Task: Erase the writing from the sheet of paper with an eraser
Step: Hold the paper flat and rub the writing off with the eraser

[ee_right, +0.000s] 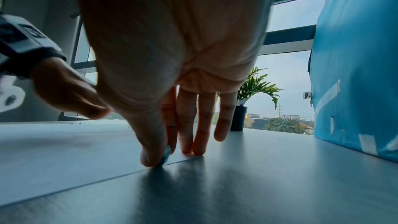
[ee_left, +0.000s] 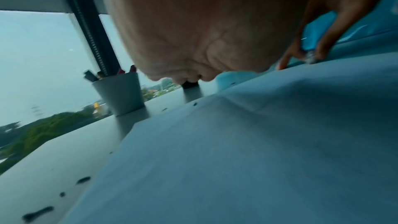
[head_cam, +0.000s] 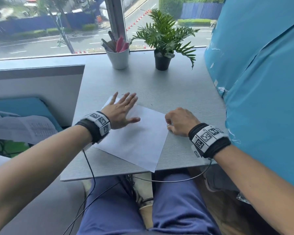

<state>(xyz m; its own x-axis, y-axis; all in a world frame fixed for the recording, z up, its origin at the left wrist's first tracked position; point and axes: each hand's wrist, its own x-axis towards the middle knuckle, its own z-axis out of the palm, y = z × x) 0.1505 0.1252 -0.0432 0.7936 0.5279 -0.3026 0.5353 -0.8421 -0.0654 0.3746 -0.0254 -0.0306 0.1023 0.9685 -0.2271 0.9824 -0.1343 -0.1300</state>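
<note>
A white sheet of paper (head_cam: 136, 138) lies slanted on the grey table (head_cam: 159, 85); I see no clear writing on it in the head view. My left hand (head_cam: 120, 109) presses flat on the sheet's far left part, fingers straight and spread. My right hand (head_cam: 178, 121) is at the sheet's right corner, where thumb and forefinger pinch a small eraser (head_cam: 168, 125). In the right wrist view the eraser (ee_right: 165, 156) touches down right at the paper's edge (ee_right: 53, 151). The left wrist view shows the sheet (ee_left: 258, 142) below my palm and the eraser (ee_left: 310, 58) far off.
A white cup of pens (head_cam: 118, 56) and a potted plant (head_cam: 162, 60) stand at the table's far side by the window. A big blue wrapped bulk (head_cam: 261, 82) crowds the right edge. Dark eraser crumbs (ee_left: 38, 211) dot the table left of the sheet. Cables hang below the front edge.
</note>
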